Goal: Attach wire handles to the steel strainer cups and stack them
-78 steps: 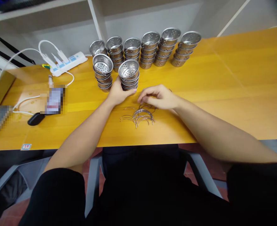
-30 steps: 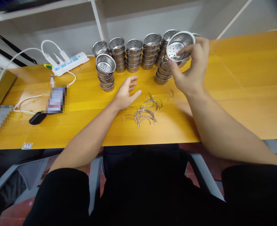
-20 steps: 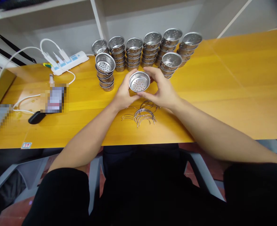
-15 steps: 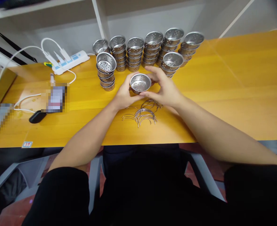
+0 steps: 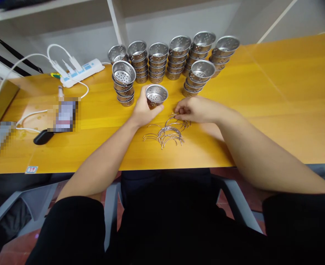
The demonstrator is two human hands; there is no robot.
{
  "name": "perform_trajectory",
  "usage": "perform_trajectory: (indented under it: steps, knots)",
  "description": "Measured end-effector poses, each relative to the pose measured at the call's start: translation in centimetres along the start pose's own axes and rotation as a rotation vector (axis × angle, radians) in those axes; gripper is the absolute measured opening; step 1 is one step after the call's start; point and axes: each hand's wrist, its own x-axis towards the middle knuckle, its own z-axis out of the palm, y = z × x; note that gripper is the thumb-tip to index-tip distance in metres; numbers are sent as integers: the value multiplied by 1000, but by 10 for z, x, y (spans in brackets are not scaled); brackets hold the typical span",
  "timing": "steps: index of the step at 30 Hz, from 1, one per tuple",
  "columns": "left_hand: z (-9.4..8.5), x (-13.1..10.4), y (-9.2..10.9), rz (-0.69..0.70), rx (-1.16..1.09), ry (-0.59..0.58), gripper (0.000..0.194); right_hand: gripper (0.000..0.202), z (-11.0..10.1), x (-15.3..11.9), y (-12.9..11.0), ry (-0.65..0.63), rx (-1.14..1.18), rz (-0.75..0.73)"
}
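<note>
My left hand [image 5: 145, 110] grips a perforated metal cup [image 5: 157, 96] from its left side, thumb in front, open top up. Over the pile of curved wire handles [image 5: 170, 134] on the table, my right hand [image 5: 191, 109] has its fingers drawn together in a pinch at the far wires. Whether a wire is between the fingertips is too small to tell. Behind the hands, several stacks of the same cups [image 5: 158, 59] stand in a row. A nearer cup stack [image 5: 123, 82] is left of the held cup, and another leaning stack [image 5: 199, 77] is to its right.
On the yellow table [image 5: 275, 125], a white power strip [image 5: 83, 71] with plugged cables lies at the back left. A blurred phone [image 5: 65, 116] and a black oval object [image 5: 43, 137] are nearer. A numbered label [image 5: 31, 169] marks the front edge.
My right hand has let go of the cup and moved down to the wire pile. My left hand keeps the cup and has shifted it slightly left.
</note>
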Motion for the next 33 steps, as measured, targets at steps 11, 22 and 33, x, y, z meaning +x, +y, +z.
perform_trajectory:
  steps: [11,22,33]
  knots:
    - [1,-2,7,32,27,20,89,14,5,1,-5,135,113,-120]
    - [1,3,1,78,3,31,88,54,6,1,-10,426,390,-89]
    - [0,4,18,23,14,37,94,71,12,3,-14,504,286,56]
